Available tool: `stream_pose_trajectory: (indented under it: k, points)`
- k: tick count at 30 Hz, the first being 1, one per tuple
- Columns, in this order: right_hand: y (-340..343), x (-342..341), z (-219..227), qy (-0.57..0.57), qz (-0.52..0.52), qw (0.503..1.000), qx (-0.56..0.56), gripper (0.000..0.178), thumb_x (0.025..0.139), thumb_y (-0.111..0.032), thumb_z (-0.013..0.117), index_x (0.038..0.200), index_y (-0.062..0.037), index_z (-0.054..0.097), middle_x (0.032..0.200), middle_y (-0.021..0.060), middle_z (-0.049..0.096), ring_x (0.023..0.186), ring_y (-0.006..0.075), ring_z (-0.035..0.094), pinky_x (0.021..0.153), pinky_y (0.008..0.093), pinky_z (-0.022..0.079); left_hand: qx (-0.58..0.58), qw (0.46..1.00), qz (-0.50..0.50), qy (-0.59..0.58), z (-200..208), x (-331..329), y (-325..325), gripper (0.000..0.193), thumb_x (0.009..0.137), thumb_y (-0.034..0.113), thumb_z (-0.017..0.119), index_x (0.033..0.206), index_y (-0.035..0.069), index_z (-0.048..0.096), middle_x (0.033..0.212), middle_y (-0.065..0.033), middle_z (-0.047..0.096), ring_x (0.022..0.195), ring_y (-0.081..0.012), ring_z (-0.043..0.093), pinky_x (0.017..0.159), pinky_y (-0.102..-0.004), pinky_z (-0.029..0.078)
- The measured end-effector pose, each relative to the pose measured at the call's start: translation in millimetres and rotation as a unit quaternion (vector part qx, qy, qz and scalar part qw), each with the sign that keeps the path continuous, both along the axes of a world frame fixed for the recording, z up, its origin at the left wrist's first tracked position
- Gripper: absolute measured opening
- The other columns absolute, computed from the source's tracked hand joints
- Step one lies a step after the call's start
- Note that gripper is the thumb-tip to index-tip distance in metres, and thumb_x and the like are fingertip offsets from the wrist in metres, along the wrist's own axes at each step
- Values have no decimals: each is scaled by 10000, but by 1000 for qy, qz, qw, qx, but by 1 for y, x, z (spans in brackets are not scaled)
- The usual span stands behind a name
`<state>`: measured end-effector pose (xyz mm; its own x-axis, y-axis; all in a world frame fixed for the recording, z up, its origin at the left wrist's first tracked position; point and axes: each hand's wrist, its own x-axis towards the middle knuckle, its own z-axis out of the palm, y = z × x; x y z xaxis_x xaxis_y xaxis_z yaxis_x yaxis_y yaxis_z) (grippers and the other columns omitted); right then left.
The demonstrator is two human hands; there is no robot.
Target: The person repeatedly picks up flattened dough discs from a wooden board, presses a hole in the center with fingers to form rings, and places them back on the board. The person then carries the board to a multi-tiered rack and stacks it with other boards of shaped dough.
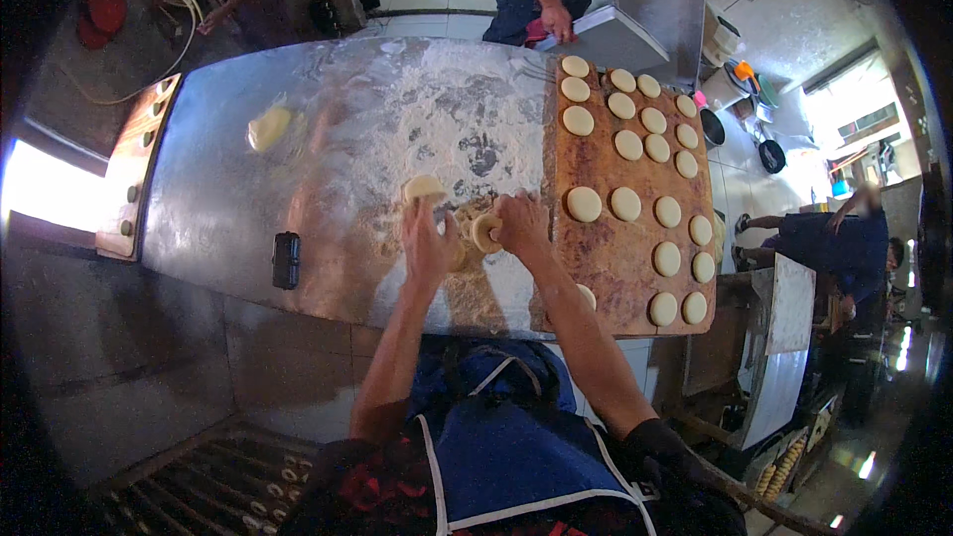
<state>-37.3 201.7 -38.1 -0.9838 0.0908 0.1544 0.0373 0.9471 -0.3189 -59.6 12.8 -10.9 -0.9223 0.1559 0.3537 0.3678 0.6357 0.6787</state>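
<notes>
Toward counter's (218, 169) near edge: left hand (427, 246) loosely bent at dough piece (424, 186), hold unclear; right hand (522, 224) curled around pale rounded thing (482, 231).

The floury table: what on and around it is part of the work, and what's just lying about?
Likely part of the work:
dough piece by the left hand
pale piece at the right hand
flour
dough rounds
wooden board

Apparently just lying about:
black case
black pan

Bare forearms (392, 357) reach forward; left hand (429, 238) has fingers extended, right hand (519, 223) curls closed.
</notes>
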Motion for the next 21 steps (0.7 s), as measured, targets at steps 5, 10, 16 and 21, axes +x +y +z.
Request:
stream_pose_trajectory:
  k: [5,10,16,21]
  points:
    - [6,23,19,-120,-6,931,-345,355,719,-126,778,968,-54,536,880,94,648,828,255,635,696,401,510,113,988,-91,-48,1,30,8,299,861,134,670,1112,-8,594,944,-171,630,866,-325,627,758,-414,498]
    - [1,45,40,-45,-55,874,-481,374,751,-68,749,1043,-38,518,892,108,645,786,202,637,701,349,517,214,896,-174,-348,8,27,18,311,883,132,666,1146,-9,580,1066,-133,639,958,-202,623,819,-351,513]
    - [-4,57,65,29,-86,873,-480,498,737,-24,775,1145,-46,491,932,123,644,848,195,640,739,323,527,228,929,-163,-240,10,35,43,241,903,80,635,1118,-4,563,976,-110,647,891,-168,629,745,-320,525]
    - [5,71,80,-17,-34,829,-557,511,776,10,705,1226,-36,467,1002,97,603,897,176,618,759,318,521,507,748,-113,-413,15,47,64,455,899,19,616,1286,84,387,1064,-107,612,938,-179,617,780,-301,523]
